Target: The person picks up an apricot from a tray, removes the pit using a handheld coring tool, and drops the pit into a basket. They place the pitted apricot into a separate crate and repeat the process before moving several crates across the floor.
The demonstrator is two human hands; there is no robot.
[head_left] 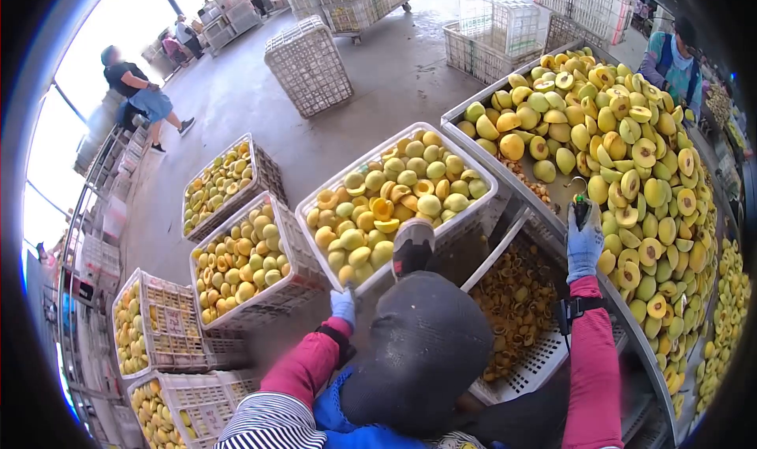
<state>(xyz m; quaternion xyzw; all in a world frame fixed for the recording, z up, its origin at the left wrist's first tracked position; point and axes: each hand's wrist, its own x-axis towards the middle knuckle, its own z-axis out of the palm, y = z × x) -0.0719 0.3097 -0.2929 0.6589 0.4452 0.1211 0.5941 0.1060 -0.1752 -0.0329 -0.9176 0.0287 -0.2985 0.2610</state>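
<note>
My left hand (344, 307), in a blue glove, is closed on the near rim of a white crate (482, 182) full of yellow-green fruit. At the metal edge of the sorting table (536, 199), my right hand (584, 240), also gloved, is wrapped round the dark green handle of a small tool (581, 204) with a curved metal hook. Halved fruit (631, 212) is heaped beside that hand. My knee and a shoe (412, 240) are against the crate's near side.
An open crate of brown scraps (516, 307) stands below the table edge. More fruit crates (244, 283) are at the left. An upright empty crate (309, 64) stands ahead. One person (138, 94) walks at the left; another person (674, 67) is across the table.
</note>
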